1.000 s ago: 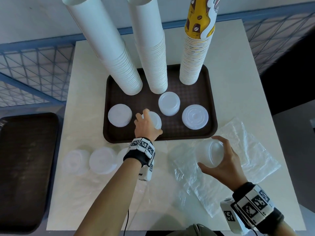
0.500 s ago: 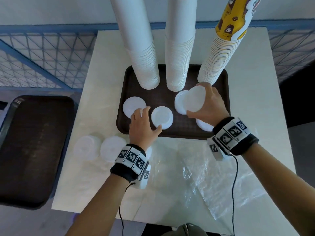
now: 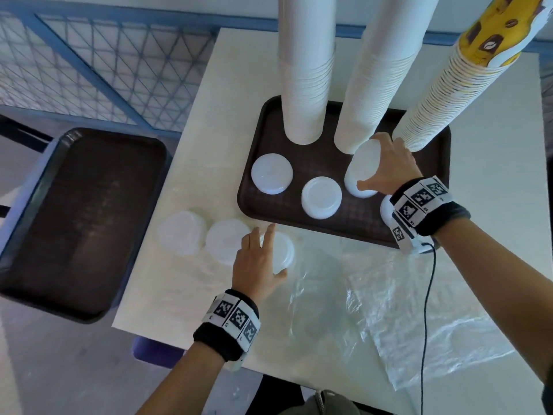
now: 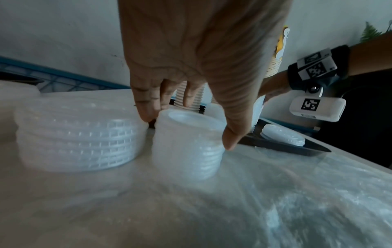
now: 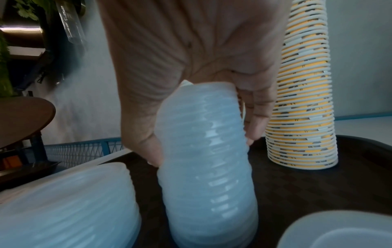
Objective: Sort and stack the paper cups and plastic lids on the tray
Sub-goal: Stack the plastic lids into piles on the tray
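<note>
Lowered onto tray (image 3: pixel 254 187), lid stack (image 5: pixel 207 167) stands upright.

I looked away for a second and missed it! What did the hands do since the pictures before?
The left hand left the small lid stack on the tray and came back to the table, where it now grips a lid stack beside the tray. The right hand carried its lids from above the plastic bag onto the tray and holds them on the tall lid stack. The three cup stacks stayed put.
</note>
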